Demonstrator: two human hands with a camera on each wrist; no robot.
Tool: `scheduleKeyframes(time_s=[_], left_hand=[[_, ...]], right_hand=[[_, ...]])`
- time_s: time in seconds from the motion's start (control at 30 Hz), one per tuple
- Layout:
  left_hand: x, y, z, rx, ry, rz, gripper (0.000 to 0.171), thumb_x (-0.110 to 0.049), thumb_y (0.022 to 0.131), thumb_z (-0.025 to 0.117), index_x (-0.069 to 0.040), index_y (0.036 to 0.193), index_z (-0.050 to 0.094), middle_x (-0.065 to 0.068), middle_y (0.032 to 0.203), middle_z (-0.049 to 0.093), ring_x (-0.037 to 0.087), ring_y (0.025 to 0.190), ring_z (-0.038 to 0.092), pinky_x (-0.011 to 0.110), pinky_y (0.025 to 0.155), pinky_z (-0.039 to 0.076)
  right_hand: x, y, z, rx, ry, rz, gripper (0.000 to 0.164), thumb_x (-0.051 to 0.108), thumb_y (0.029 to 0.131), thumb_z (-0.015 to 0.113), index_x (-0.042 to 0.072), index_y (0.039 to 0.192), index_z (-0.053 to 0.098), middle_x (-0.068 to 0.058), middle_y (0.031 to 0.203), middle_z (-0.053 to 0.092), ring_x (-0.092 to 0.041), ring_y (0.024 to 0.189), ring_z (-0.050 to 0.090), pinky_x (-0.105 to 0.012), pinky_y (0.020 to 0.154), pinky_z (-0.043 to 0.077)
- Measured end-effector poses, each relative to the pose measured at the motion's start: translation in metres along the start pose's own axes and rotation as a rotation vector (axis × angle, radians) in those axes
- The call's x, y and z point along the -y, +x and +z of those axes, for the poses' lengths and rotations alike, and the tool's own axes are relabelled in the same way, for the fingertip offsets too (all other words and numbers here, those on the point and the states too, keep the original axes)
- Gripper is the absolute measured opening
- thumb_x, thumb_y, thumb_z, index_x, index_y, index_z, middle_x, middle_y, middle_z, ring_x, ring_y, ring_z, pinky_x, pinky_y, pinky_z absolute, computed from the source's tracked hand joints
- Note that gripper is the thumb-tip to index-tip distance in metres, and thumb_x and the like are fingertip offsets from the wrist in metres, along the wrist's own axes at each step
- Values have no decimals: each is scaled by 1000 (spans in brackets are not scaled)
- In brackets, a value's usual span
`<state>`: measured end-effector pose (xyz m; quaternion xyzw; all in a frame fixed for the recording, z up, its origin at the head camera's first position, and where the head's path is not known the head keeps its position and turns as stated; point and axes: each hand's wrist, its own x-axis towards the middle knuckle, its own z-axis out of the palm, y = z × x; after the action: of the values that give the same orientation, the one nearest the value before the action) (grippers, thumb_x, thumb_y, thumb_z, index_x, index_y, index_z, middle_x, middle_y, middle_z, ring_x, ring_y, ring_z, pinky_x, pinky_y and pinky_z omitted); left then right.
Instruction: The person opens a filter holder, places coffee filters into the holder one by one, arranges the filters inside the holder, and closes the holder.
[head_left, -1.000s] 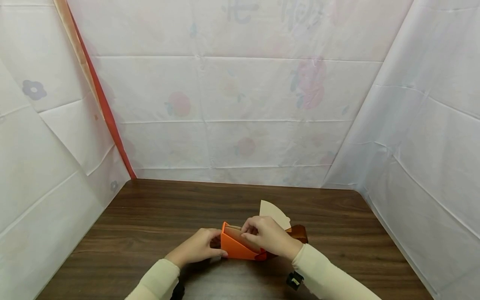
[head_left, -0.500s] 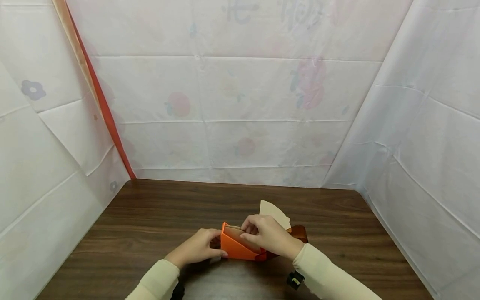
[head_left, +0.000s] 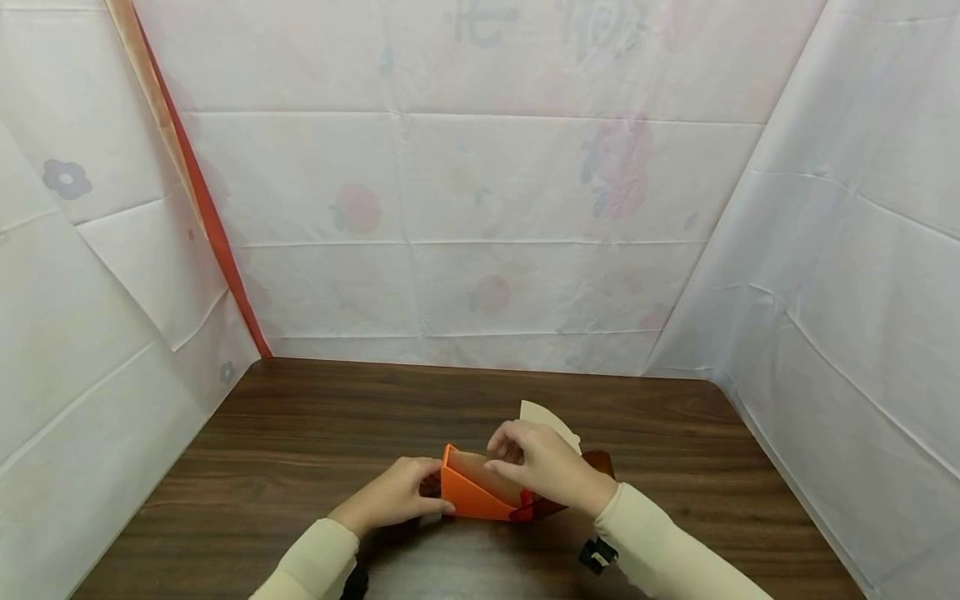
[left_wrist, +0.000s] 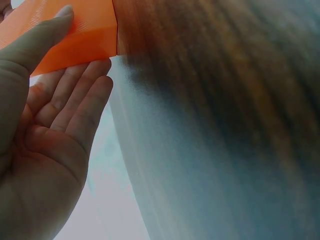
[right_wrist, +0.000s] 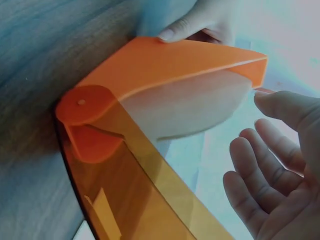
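Orange box (head_left: 472, 494) sits near on the table (head_left: 315, 433) | My left hand (head_left: 397, 496) grips its left end | My right hand (head_left: 543, 462), loosely curled, appears unladen above the paper (right_wrist: 195, 102) inside | Likely step: settling paper | Next calls for: steady box, light fingertips

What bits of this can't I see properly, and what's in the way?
Head view: the bottom of the tan paper, hidden by the front of the orange box.
Head view: the lower part of the cream sheet, behind the right hand.
Right wrist view: the end of the see-through lid, cut off by the bottom edge.
Left wrist view: the table, too blurry.
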<state>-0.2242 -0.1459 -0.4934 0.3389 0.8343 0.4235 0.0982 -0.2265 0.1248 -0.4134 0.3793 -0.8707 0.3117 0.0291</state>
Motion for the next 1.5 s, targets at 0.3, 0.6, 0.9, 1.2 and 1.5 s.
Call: scheduleKeyframes(time_s=[0.3,0.6,0.9,1.2,1.5], left_hand=[[-1,2,0,3,14,-19,35,-33,91,77,-15,120,67,-12,107,69,5,95,66,26,84,56],[-3,1,0,-4,6,2,33,-31,90,77,-15,117,68,-10,106,69,6,95,67,27,83,56],[-5,0,-2,5,-9,-4,32,-30,91,77,-15,117,67,-10,106,69,7,95,67,28,83,57],[-4,0,-1,10,-10,-31,34,-31,90,77,-15,119,67,-10,108,69,6,97,67,26,84,56],[-1,1,0,11,-17,-36,34,-31,90,77,-15,119,67,-12,107,68,5,97,67,27,85,56]], right_hand=[[2,-2,-22,-6,3,15,16,22,92,76,14,103,67,12,91,62,-2,78,59,-25,69,55],[0,-3,-38,-22,-58,10,16,22,91,77,15,101,67,13,90,62,-2,77,58,-22,68,54],[-7,-2,-54,-42,-88,29,12,23,93,75,15,99,67,13,91,63,-3,79,58,-27,71,55],[-18,1,-75,-15,-58,111,14,26,94,73,15,103,69,13,87,63,-5,78,59,-26,69,54],[-29,2,-87,1,-4,170,14,29,95,72,18,103,69,11,84,65,-10,74,61,-29,63,53]])
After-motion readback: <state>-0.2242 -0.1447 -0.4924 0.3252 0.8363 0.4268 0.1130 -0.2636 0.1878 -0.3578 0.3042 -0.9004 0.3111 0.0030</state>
